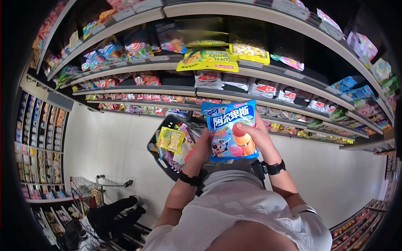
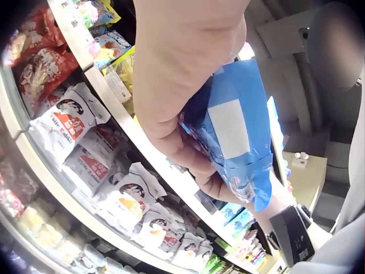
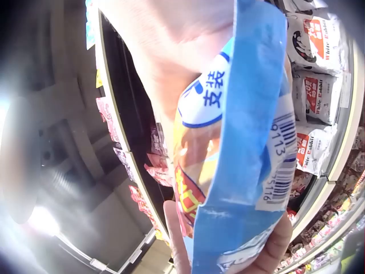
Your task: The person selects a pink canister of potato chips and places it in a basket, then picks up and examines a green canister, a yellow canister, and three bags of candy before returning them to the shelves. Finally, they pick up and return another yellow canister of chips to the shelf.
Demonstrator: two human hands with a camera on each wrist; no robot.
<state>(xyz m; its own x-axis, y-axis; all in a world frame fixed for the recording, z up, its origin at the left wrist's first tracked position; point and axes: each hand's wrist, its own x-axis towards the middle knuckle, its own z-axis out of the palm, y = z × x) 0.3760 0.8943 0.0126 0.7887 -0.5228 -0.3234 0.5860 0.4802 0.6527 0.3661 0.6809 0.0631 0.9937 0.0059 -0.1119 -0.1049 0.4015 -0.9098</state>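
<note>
The blue bag (image 1: 229,129) is in both hands.
The left hand (image 1: 204,145) and the right hand (image 1: 252,133) clasp it before the shelf (image 1: 268,74); it seems taken out, not yet in the basket (image 1: 159,161).

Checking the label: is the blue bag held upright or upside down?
Upright: blue bag print reads right way up; left hand and right hand grip its sides.

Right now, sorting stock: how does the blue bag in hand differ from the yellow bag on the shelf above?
The blue bag stands upright, gripped by the left hand and right hand; the yellow bag lies on the shelf, untouched. The blue bag shows a cow and ice-cream cones, the yellow bag corn. Both are printed plastic packets.
</note>
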